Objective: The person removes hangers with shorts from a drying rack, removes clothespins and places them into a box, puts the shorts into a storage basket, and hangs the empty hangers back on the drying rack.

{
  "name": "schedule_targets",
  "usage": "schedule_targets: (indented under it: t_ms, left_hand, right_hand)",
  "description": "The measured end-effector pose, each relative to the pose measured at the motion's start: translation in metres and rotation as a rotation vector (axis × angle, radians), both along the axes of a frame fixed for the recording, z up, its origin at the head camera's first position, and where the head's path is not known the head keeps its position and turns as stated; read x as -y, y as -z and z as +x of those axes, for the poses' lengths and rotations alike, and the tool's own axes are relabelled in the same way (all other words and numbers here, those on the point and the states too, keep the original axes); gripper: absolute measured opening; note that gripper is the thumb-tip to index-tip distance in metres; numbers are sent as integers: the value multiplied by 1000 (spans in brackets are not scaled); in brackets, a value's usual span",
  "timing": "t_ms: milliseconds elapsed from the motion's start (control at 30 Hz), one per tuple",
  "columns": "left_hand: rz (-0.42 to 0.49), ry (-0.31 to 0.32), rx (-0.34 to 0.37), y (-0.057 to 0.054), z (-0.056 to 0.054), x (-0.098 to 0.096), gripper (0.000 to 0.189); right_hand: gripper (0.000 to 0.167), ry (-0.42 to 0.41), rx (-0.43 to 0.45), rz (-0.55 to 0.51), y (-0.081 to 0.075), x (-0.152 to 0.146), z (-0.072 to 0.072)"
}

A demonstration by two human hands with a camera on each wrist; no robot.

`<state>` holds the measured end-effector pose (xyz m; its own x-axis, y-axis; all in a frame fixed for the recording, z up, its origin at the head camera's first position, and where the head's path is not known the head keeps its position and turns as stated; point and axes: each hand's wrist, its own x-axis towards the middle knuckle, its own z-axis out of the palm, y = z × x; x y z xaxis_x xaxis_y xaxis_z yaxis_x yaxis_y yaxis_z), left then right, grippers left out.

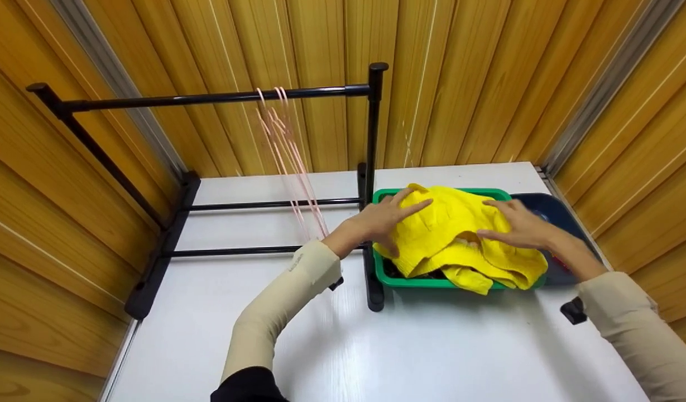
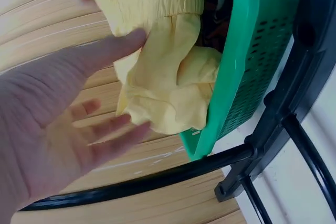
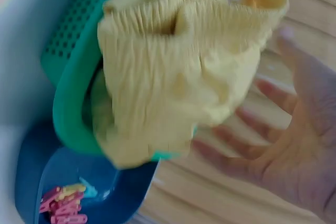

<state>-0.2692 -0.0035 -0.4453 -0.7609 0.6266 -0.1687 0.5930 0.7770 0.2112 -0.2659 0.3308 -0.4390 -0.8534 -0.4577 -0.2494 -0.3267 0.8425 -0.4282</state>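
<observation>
A crumpled yellow garment (image 1: 432, 223) with a gathered elastic waistband lies heaped in a green basket (image 1: 415, 283), partly draped over its front rim. At its left side is my left hand (image 1: 380, 220), fingers spread and thumb apart. My right hand (image 1: 518, 226) reaches over its right side, also with spread fingers. The left wrist view shows the thumb and fingertips close to the yellow cloth (image 2: 168, 72), not curled round it. In the right wrist view, the right hand (image 3: 294, 140) stands beside the garment (image 3: 157, 77) with its palm facing it. Dark cloth shows beneath.
A black rack (image 1: 220, 99) stands left of the basket, its near foot close to the basket's side. Several pink hangers (image 1: 289, 151) hang from its top bar. Right of the basket, a dark blue bin (image 1: 560, 215) holds coloured clothespins (image 3: 65, 205). Wood-patterned walls enclose the white table.
</observation>
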Motion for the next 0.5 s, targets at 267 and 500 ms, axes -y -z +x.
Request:
schedule_targets:
  t_ms: [267, 500]
  left_hand:
    - [-226, -38, 64, 25, -10, -26, 131]
    - [-276, -88, 127, 40, -22, -42, 104]
  right_hand:
    - [124, 42, 343, 264, 19, 37, -17]
    - [134, 78, 402, 408, 32, 56, -27]
